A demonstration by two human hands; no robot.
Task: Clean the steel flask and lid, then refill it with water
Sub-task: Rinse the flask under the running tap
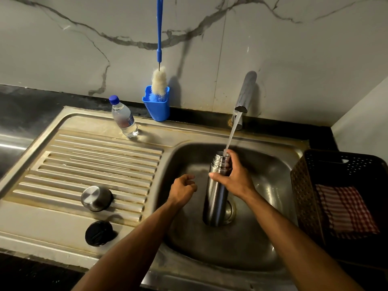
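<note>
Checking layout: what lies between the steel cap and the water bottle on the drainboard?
Only bare ribbed drainboard between steel cap and water bottle, per the head view.

Before me a grey-veined marble wall (210, 49) rises behind the black counter (31, 101). The steel sink (262, 206) lies dim, its ribbed drainboard (94, 164) at my left.

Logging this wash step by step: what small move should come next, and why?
Probably keep the right hand steadying the flask under the tap stream: water runs into its open mouth, while the left hand hovers curled, holding nothing.
</note>
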